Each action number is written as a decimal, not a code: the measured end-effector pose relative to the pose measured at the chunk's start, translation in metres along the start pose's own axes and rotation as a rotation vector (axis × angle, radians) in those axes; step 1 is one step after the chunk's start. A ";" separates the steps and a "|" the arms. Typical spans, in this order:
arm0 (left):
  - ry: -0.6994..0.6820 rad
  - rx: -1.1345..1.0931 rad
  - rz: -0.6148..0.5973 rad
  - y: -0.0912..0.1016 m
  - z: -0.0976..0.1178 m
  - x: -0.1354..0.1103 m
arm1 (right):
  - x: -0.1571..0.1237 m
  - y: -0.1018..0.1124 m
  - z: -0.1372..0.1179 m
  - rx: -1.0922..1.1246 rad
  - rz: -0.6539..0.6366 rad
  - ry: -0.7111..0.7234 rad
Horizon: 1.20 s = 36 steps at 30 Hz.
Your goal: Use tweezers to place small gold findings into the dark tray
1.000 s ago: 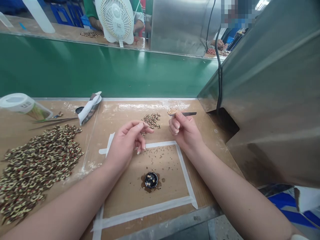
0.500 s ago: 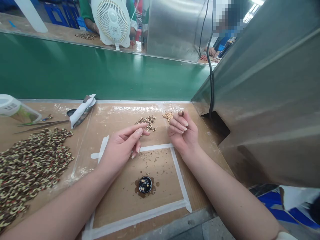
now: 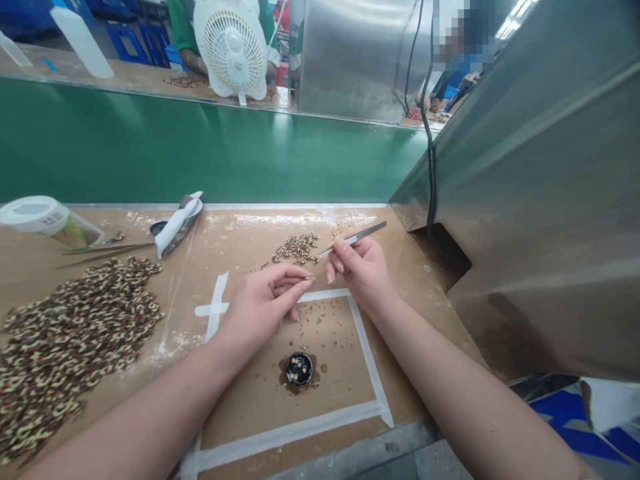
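Tweezers (image 3: pixel 369 231) rest between the thumb and fingers of my right hand (image 3: pixel 367 270), their tips pointing left. My left hand (image 3: pixel 267 300) pinches a small piece at its fingertips, mostly hidden; it looks like the brown and cream pieces around it. Just beyond both hands lies a small heap of brown and cream pieces (image 3: pixel 295 249). Tiny tan beads (image 3: pixel 340 230) sit partly behind the tweezers. Nearer me, a small round black dish (image 3: pixel 300 380) holds dark liquid and a few pale bits, with a brown stain around it.
A large pile of similar pieces (image 3: pixel 85 340) covers the left side. Behind it are long tweezers (image 3: pixel 105 253), a clear tub (image 3: pixel 55 220) and a white packet (image 3: pixel 177 225). White tape (image 3: pixel 367 360) frames the work area. A metal housing (image 3: pixel 540 200) stands right; a green conveyor belt (image 3: pixel 200 153) runs behind.
My right hand has turned over, bringing the tweezers into clear view with tips toward my left hand. My left hand's fingertips have closed into a pinch. The whole view has shifted slightly.
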<state>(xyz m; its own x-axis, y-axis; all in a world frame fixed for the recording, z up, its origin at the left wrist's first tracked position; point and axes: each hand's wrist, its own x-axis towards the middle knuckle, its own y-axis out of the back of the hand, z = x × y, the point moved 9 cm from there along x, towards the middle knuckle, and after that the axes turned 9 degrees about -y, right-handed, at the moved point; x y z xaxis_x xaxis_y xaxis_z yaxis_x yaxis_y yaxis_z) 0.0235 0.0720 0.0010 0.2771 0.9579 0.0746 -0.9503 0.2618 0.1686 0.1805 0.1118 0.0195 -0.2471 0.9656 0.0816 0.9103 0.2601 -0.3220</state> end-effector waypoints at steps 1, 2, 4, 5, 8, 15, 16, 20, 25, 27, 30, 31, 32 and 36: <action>0.013 0.006 0.004 0.001 0.000 0.000 | 0.000 -0.001 0.000 -0.039 -0.001 0.002; 0.023 0.017 0.010 0.002 -0.001 0.001 | -0.001 -0.002 0.000 -0.072 -0.003 -0.001; 0.032 0.041 0.019 0.003 -0.001 0.002 | -0.001 -0.006 0.001 -0.119 -0.015 -0.019; 0.031 0.046 0.022 0.004 -0.001 0.002 | -0.001 -0.008 0.002 -0.134 -0.023 -0.030; 0.031 0.017 0.048 0.006 -0.001 0.003 | -0.002 -0.011 0.005 -0.158 -0.033 -0.060; 0.094 -0.043 0.088 0.008 -0.004 0.001 | -0.003 -0.013 0.013 -0.239 -0.034 -0.102; 0.099 -0.051 0.093 0.008 -0.005 0.001 | -0.003 -0.013 0.014 -0.245 -0.032 -0.111; 0.108 -0.065 0.101 0.008 -0.005 0.001 | -0.004 -0.012 0.016 -0.242 -0.039 -0.109; 0.110 -0.070 0.097 0.008 -0.006 0.000 | -0.004 -0.013 0.013 -0.288 -0.047 -0.075; 0.109 -0.070 0.098 0.008 -0.006 0.000 | -0.004 -0.013 0.012 -0.294 -0.044 -0.072; 0.110 -0.054 0.108 0.009 -0.005 0.000 | -0.004 -0.014 0.012 -0.295 -0.038 -0.078; 0.111 -0.047 0.112 0.010 -0.004 0.001 | -0.004 -0.015 0.012 -0.296 -0.038 -0.077; 0.112 -0.042 0.114 0.010 -0.004 0.001 | -0.004 -0.015 0.011 -0.296 -0.038 -0.074; 0.106 -0.040 0.114 0.010 -0.005 0.001 | -0.004 -0.016 0.010 -0.303 -0.041 -0.067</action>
<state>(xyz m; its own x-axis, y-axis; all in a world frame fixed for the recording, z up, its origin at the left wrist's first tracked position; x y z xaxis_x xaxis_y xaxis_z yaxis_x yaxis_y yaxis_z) 0.0136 0.0765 -0.0018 0.1521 0.9883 -0.0137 -0.9803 0.1527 0.1256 0.1636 0.1040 0.0146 -0.2975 0.9545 0.0227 0.9543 0.2980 -0.0227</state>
